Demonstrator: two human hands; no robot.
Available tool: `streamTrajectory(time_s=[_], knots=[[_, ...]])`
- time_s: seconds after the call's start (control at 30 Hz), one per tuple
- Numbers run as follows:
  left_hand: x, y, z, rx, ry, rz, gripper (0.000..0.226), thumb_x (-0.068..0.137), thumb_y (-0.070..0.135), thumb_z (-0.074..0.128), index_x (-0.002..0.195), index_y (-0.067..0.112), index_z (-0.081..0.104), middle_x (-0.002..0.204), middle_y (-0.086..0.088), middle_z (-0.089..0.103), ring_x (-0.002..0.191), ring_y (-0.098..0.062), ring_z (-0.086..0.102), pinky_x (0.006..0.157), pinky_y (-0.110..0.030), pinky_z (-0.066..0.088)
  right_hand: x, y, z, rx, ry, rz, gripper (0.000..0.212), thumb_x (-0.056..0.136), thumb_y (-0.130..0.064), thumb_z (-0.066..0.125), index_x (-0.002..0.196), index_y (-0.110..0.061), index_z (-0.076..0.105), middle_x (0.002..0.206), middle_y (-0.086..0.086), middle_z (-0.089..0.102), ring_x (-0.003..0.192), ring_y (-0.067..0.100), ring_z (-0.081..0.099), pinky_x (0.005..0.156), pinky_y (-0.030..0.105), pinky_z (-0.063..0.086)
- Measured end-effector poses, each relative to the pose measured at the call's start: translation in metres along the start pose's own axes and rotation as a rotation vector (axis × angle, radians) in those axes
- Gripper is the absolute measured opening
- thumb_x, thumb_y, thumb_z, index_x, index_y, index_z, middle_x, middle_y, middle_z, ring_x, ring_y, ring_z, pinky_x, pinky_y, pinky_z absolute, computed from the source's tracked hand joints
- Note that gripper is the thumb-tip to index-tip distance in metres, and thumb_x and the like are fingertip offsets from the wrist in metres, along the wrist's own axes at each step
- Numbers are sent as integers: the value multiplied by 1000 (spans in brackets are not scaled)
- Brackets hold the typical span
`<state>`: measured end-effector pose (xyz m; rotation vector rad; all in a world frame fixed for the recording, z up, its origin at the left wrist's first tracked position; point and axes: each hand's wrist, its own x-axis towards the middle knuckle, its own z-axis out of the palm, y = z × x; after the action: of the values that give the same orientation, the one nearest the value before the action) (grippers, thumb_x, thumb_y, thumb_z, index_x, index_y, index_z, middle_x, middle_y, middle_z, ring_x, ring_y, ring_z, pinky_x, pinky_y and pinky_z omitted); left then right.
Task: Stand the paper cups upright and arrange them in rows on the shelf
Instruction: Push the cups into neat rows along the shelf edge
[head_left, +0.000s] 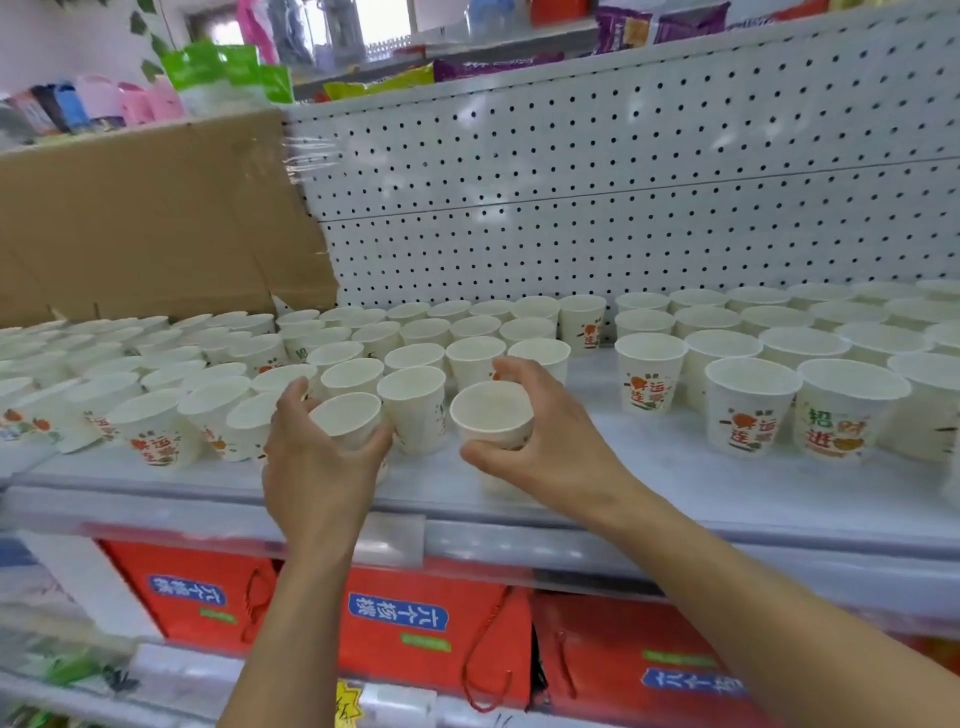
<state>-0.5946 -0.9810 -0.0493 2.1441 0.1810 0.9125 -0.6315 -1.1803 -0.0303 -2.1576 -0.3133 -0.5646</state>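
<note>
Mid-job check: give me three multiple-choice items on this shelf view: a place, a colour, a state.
1. Where is the cardboard box? A) back left, behind the cups B) on the floor C) far right
2. Colour of the boxes under the shelf? A) blue B) red C) green
3. The right hand is: A) empty B) holding a cup C) pressing the shelf
Answers: 1 A, it rises behind the left rows; 2 B, their fronts are red; 3 B, its fingers curl round the cup.
</note>
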Motion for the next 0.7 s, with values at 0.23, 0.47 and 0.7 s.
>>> streamTrajectory(time_s=[0.23,0.47,0.7], knots=[[-65,72,9,-417,-362,269,75,65,40,85,130,33,47,123,18,54,115,2,49,94,-15,37,-39,21,-94,-325,148,47,74,76,-52,70,140,-28,40,132,-10,45,125,7,36,94,19,28],[-94,148,68,-362,-825,507,71,72,34,83,134,23,50,130,13,52,118,1,47,98,-7,33,-77,40,-170,-725,202,238,79,78,-65,58,142,-26,33,131,-1,43,125,19,34,93,33,36],[-95,161,85,-330,-1029,526,79,67,40,82,137,32,46,136,16,50,124,0,47,108,-30,39,-100,52,-185,-847,36,263,89,81,-71,49,147,-18,19,135,4,38,128,22,32,102,33,34]])
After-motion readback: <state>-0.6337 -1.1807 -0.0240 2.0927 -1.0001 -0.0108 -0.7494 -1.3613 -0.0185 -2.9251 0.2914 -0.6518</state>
